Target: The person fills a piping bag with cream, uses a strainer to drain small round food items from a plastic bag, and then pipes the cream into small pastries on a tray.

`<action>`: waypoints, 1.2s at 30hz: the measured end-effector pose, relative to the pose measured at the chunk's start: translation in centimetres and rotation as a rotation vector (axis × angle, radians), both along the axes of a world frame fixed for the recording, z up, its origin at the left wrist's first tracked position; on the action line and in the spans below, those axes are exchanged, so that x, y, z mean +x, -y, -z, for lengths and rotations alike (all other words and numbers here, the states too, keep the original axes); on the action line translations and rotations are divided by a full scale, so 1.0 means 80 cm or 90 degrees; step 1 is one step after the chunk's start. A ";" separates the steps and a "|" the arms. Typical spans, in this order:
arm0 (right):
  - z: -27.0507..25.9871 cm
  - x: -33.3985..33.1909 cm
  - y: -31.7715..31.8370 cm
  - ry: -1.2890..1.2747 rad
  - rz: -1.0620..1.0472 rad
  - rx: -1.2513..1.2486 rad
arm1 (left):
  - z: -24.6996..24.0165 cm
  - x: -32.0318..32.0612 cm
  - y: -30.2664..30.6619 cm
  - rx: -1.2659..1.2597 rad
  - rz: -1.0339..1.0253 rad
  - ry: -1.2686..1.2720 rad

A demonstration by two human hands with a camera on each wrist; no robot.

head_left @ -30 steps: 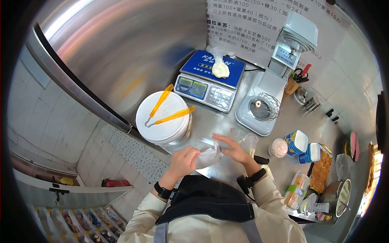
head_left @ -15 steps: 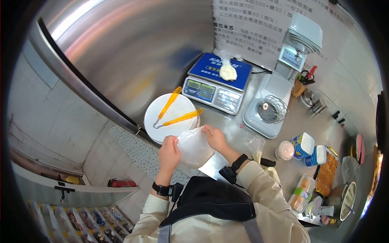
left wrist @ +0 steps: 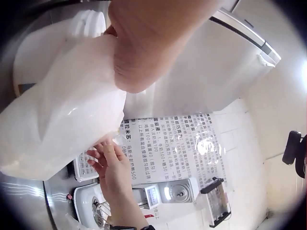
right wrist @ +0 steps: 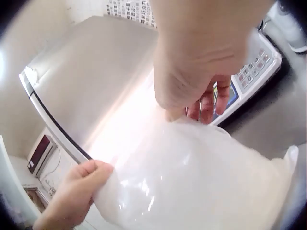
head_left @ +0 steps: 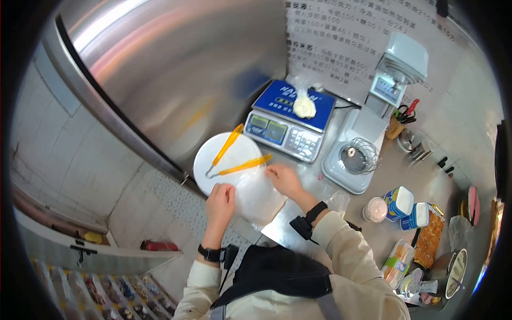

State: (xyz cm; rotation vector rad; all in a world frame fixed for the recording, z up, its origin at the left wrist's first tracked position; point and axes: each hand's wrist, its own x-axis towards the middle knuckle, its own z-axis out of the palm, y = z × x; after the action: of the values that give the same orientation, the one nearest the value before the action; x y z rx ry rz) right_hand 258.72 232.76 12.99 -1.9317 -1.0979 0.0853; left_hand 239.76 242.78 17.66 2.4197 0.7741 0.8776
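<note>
Plastic bag [head_left: 258, 200] is held spread between the left hand [head_left: 220, 202], pinching its edge at nine o'clock, and the right hand [head_left: 284, 180], in a narrow pinch at one o'clock; the white tub [head_left: 207, 154] lies toward ten. The step looks like spreading the bag; next calls for steady, even tension. Its mouth is hard to make out; the wrist hides the left fingertips in the left wrist view.

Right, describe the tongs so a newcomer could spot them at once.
Start at the blue-topped scale, then go to the round white bucket beside it. The tongs lie spread in a V on its lid. Their bright orange handles set them apart from the pale plastic bag near them.
</note>
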 end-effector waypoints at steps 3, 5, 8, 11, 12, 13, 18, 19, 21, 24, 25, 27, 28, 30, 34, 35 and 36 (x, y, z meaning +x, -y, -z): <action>-0.036 0.026 0.020 -0.165 -0.096 -0.101 | 0.007 -0.007 -0.004 0.042 0.013 -0.033; -0.028 0.069 0.016 -0.123 -0.015 -0.031 | 0.006 -0.008 0.001 0.085 0.028 -0.038; -0.032 0.140 0.012 -0.153 0.079 0.013 | -0.004 -0.010 0.013 0.038 0.014 -0.026; -0.032 0.193 -0.006 0.075 0.202 0.039 | -0.012 -0.013 0.021 0.071 -0.001 0.015; -0.034 0.205 -0.015 0.116 0.250 -0.022 | -0.018 -0.016 0.024 0.112 -0.013 0.036; -0.039 0.212 -0.024 0.158 0.295 -0.080 | -0.025 -0.021 0.026 0.156 -0.028 0.057; -0.043 0.253 -0.063 0.050 0.334 -0.201 | -0.046 -0.057 0.034 0.146 0.048 0.119; -0.041 0.259 -0.068 0.014 0.338 -0.213 | -0.048 -0.060 0.035 0.126 0.069 0.145; -0.037 0.268 -0.077 -0.014 0.338 -0.221 | -0.043 -0.072 0.033 0.068 0.029 0.167; -0.023 0.274 -0.079 -0.028 0.321 -0.207 | -0.054 -0.075 0.033 -0.028 -0.025 0.199; -0.026 0.267 -0.072 -0.052 0.288 -0.092 | -0.059 -0.073 0.035 -0.064 -0.044 0.210; -0.048 0.236 -0.046 -0.098 0.230 0.045 | -0.066 -0.061 0.036 -0.095 -0.003 0.201; -0.057 0.214 -0.030 -0.104 0.201 0.120 | -0.070 -0.054 0.036 -0.118 0.028 0.196; -0.064 0.170 0.003 -0.102 0.110 0.269 | -0.073 -0.026 0.041 -0.246 0.112 0.242; -0.092 0.008 0.122 -0.055 -0.019 0.122 | -0.095 0.050 0.080 -0.565 0.440 0.189; -0.078 -0.017 0.138 -0.078 -0.065 0.147 | -0.080 0.058 0.088 -0.589 0.499 0.154; -0.061 -0.032 0.152 -0.115 -0.110 0.115 | -0.059 0.066 0.087 -0.438 0.537 0.061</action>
State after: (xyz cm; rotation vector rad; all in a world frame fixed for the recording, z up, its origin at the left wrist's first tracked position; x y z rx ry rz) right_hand 256.13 220.63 17.91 -1.6343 -1.1095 0.2431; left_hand 245.04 235.78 22.34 1.7805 -0.0419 0.2990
